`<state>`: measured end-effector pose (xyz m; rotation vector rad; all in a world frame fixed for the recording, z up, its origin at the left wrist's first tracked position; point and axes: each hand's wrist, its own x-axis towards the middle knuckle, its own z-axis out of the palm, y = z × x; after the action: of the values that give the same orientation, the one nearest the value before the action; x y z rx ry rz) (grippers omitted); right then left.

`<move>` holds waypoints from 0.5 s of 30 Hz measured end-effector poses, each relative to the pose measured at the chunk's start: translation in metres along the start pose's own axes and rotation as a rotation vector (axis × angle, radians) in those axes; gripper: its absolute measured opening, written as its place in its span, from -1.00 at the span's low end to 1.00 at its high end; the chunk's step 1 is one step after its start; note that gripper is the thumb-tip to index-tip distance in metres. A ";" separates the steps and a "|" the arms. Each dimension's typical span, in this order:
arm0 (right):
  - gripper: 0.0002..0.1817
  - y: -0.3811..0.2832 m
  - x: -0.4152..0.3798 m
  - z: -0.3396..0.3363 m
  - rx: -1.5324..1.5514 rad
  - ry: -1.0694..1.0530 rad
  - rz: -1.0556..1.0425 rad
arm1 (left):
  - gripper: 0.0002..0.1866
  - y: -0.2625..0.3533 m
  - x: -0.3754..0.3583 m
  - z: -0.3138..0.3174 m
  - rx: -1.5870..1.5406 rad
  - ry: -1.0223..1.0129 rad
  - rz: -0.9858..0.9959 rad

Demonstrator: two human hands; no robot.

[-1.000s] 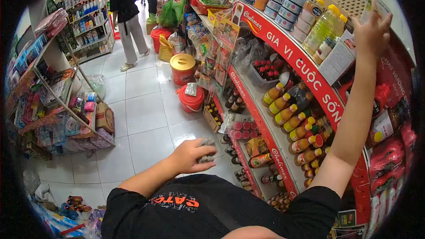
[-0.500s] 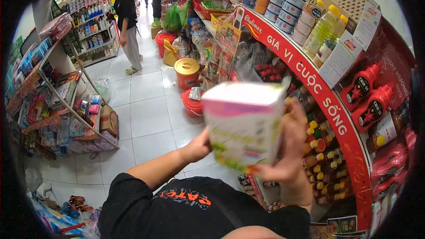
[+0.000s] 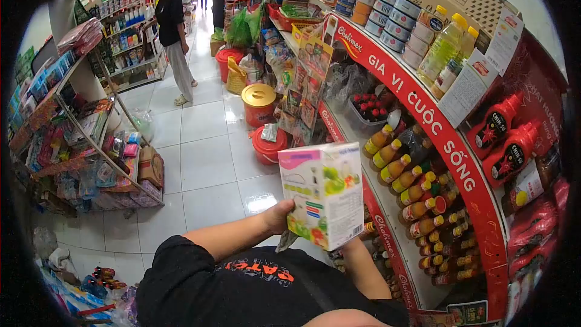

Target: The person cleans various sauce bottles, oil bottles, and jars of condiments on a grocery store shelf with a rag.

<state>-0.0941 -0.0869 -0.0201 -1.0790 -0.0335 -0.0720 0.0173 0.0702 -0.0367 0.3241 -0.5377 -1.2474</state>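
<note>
A white cardboard box (image 3: 327, 194) with a pink-purple band, green vegetable pictures and a barcode is held up before my chest. My left hand (image 3: 281, 215) grips its left side, thumb against the front face and the other fingers mostly behind. At the lower right, my right hand (image 3: 351, 243) holds the box from behind and below, most of its fingers hidden by the box. Something small and grey-green (image 3: 287, 241) shows beneath my left hand; I cannot make out what it is.
To the right, a red-edged shelf (image 3: 417, 106) carries sauce bottles (image 3: 417, 209), with cans (image 3: 396, 27) on top. Red lidded buckets (image 3: 269, 145) line the tiled aisle. A goods rack (image 3: 103, 145) stands left. A person in black (image 3: 171, 21) stands farther up the aisle.
The box has turned, bringing its barcode side into view, and sits slightly lower. My right hand has gone from its right side to behind and below it.
</note>
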 end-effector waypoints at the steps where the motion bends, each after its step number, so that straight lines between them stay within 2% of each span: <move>1: -0.30 0.002 0.003 0.000 0.010 0.022 0.008 | -0.17 -0.002 0.000 -0.001 0.072 0.027 -0.007; 3: -0.37 0.002 0.006 -0.001 -0.004 0.058 0.000 | -0.17 -0.005 0.002 -0.003 0.215 0.082 -0.016; 4: -0.40 0.001 0.005 -0.001 -0.016 0.082 -0.011 | -0.26 -0.003 0.002 0.003 0.198 0.077 -0.008; 7: -0.51 -0.005 -0.002 -0.005 -0.070 0.148 -0.057 | -0.20 -0.016 0.008 -0.008 0.336 0.124 -0.046; 11: -0.64 -0.016 -0.023 -0.011 -0.211 0.237 -0.128 | -0.18 -0.012 -0.007 -0.014 0.139 -0.042 -0.067; 15: -0.76 -0.019 -0.026 -0.021 -0.497 0.270 -0.169 | -0.23 0.007 -0.018 -0.007 0.353 0.019 -0.181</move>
<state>-0.1219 -0.1133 -0.0146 -1.5532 0.1441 -0.3939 0.0234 0.0890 -0.0427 0.6933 -0.7264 -1.3197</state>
